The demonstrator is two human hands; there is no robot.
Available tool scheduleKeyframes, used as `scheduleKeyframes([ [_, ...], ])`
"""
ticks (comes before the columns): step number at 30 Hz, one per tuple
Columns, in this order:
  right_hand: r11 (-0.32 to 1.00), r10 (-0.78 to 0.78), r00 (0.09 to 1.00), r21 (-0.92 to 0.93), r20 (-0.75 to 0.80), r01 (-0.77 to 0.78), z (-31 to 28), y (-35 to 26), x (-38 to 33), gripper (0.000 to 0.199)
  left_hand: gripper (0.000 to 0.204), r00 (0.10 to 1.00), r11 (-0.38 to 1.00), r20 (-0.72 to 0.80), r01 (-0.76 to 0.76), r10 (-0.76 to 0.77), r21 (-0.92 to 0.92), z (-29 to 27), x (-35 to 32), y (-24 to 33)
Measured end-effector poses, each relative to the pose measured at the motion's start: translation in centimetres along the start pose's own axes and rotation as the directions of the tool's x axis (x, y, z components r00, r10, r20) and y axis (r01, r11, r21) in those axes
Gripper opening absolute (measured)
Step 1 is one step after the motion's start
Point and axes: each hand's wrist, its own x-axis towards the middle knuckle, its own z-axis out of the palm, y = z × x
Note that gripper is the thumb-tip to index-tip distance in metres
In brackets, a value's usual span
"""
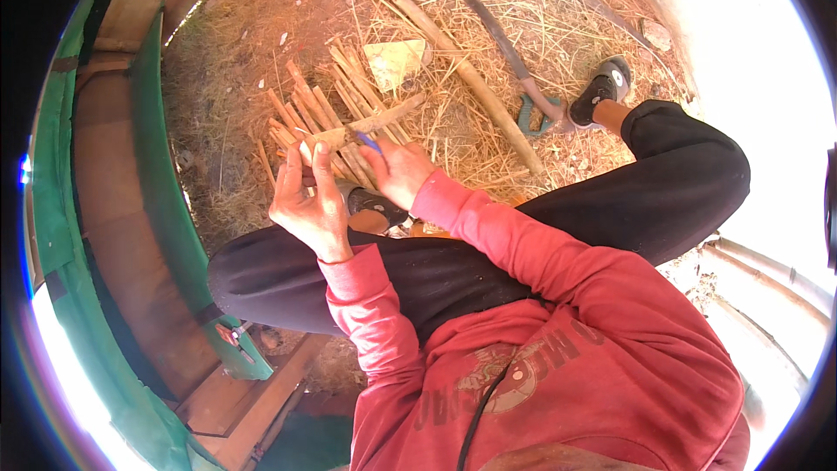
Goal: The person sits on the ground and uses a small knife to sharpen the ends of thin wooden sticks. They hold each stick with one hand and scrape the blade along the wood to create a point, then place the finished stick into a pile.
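My left hand [310, 209] pinches the near end of a flat wooden stick [392, 113] between thumb and fingers. The stick slants up to the right over a row of split sticks [349, 87] on the ground. Close to its middle, my right hand [404, 173] is closed around a slim blue thing [370, 141], perhaps a handle. Its tip meets the stick or lies just in front of it. The rest of the blue thing is hidden in my fingers, so I cannot tell its kind.
A long pole [449, 57] lies across the straw. Right of it are a handsaw [514, 57] with a green handle and my shoe [602, 87]. A pale flat piece [394, 64] lies beyond the sticks. A green-edged wooden structure [113, 166] stands at left, a pale wall [741, 44] at right.
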Motion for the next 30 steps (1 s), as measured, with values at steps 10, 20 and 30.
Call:
scheduleKeyframes([
  [10, 0.991, 0.119, 0.993, -0.063, 0.012, -0.118, 0.7, 1.9, 1.3, 0.045, 0.026, 0.999, 1.0, -0.03, -0.012, 0.012, 0.022, 0.2, 0.2, -0.3],
  [20, 0.996, 0.083, 0.996, -0.023, 0.022, -0.083, 0.1, 1.9, 1.7, 0.045, 0.025, 0.994, 0.995, -0.055, -0.095, 0.097, 0.043, 0.7, 0.1, 0.3],
  [30, 0.972, 0.203, 0.979, -0.125, 0.002, -0.201, 0.8, 3.6, 2.5, 0.046, 0.027, 0.998, 0.997, -0.011, -0.06, 0.06, 0.045, 0.3, 0.0, -0.3],
])
